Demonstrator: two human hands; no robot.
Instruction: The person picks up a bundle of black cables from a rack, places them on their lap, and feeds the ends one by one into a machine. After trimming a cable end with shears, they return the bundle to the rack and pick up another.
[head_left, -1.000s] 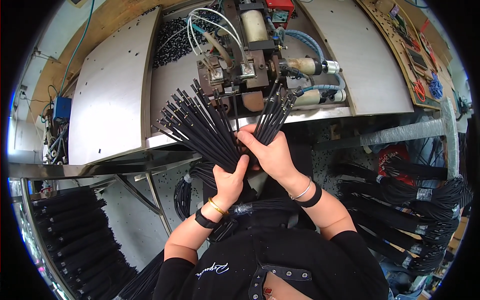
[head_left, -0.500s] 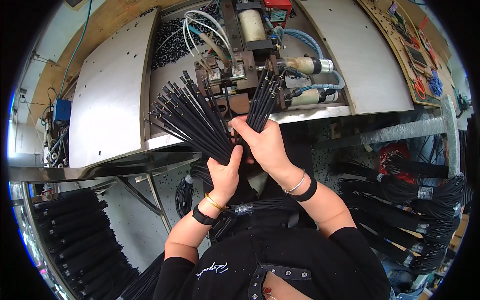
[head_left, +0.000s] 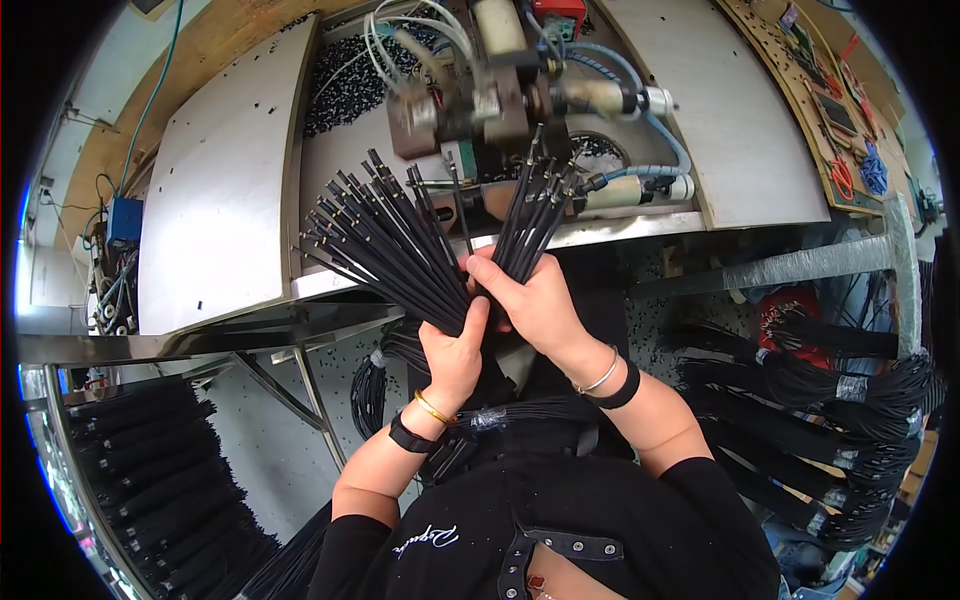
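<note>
Black is everywhere here: the left hand [head_left: 455, 355] has its grip closed around a fanned bundle of thin black cables with metal tips [head_left: 385, 245], and the right hand [head_left: 535, 300] is closed on a smaller bunch of the same black cables [head_left: 535, 205], tips pointing up at the small grey machine with hoses and fittings [head_left: 500, 95].

If I were doing this, I'd keep the right-hand bunch tight and the tips level so none snag on the fan next to it, and feed slowly.

The brushed steel surface [head_left: 215, 210] has little black beads [head_left: 345, 85] piled behind the machine. Taped black cable bundles [head_left: 850, 400] hang at the right, more [head_left: 130, 470] at lower left.
</note>
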